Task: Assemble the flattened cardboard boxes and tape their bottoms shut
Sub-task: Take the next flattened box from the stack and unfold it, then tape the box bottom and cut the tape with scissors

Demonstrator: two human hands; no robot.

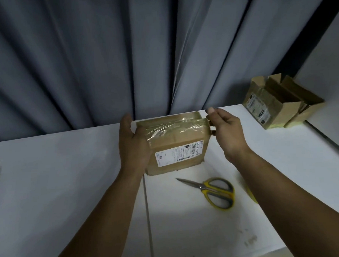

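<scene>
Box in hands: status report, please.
Left hand holds box. Right hand pinches tape at its right edge. Scissors lie nearer, apart.

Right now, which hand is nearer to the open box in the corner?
Right. The right hand pinches at the right end of the taped box, the side facing the open box. The left hand holds that box's left end, farther away.
</scene>
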